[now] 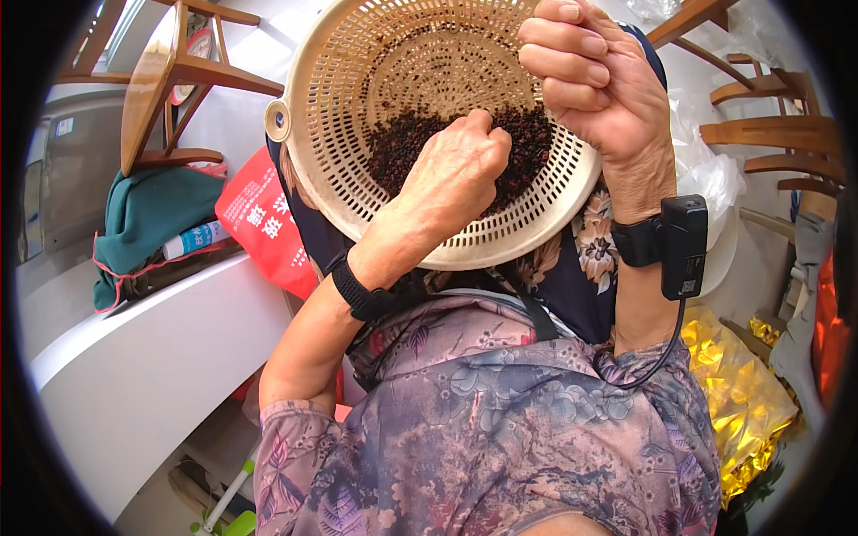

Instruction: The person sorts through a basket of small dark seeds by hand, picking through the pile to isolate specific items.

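Observation:
A round cream plastic basket (322,161) with slotted walls rests across my lap. Small dark dried berries or peppercorns (409,144) lie heaped in its near half, and scattered bits cling to the far bottom. My left hand (466,157) is down in the basket against the heap, its fingers bent; the fingertips are hidden, so any pinched piece cannot be seen. Above the basket's right rim, my right hand (583,74) is raised with the palm side up and the fingers curled shut. Nothing shows in it, though the inside of the fist is hidden.
Wooden chairs (151,87) stand at the upper left and right. A red printed bag (258,214), a green cloth (144,208) and a tube (198,239) lie at left beside a white surface (167,328). Plastic bags (704,161) and gold foil (730,395) are at right.

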Tool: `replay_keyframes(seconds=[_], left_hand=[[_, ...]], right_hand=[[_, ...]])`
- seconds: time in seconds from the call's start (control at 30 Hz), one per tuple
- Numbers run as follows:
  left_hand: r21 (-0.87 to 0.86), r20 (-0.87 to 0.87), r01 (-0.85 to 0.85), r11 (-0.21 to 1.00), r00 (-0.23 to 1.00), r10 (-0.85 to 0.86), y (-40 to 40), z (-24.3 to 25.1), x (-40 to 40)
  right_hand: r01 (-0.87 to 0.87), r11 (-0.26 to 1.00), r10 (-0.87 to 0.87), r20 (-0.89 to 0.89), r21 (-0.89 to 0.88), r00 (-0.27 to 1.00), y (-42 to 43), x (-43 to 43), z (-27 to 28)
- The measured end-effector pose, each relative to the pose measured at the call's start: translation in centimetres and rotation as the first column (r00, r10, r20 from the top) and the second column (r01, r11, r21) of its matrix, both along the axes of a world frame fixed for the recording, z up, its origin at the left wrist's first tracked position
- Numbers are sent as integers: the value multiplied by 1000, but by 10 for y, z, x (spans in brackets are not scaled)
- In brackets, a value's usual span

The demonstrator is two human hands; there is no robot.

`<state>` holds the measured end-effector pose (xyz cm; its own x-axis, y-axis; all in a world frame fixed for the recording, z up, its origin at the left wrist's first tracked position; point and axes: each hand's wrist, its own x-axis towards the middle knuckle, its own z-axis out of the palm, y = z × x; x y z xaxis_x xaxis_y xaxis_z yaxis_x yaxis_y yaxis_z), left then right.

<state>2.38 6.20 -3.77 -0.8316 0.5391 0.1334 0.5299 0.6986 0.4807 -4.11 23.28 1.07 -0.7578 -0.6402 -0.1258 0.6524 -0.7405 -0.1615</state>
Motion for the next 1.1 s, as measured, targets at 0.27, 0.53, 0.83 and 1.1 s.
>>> replay_keyframes(seconds=[0.27, 0.53, 0.83, 1.1], left_hand=[[-131, -103, 23, 991, 994, -37, 5, -10, -2], [236, 185, -226, 945, 965, 185, -8, -2, -2], [482, 868, -805, 346, 385, -314, -52, 26, 6], [497, 757, -860, 114, 366, -542, -60, 21, 33]], right_hand=[[-16, 998, 16, -6, 61, 1000, -4, -1, -1], [-22, 990, 25, -22, 137, 999, -4, 1, -3], [-256, 957, 221, -232, -134, 947, -10, -8, -21], [-175, 984, 175, 25, 20, 984, -16, 20, -35]])
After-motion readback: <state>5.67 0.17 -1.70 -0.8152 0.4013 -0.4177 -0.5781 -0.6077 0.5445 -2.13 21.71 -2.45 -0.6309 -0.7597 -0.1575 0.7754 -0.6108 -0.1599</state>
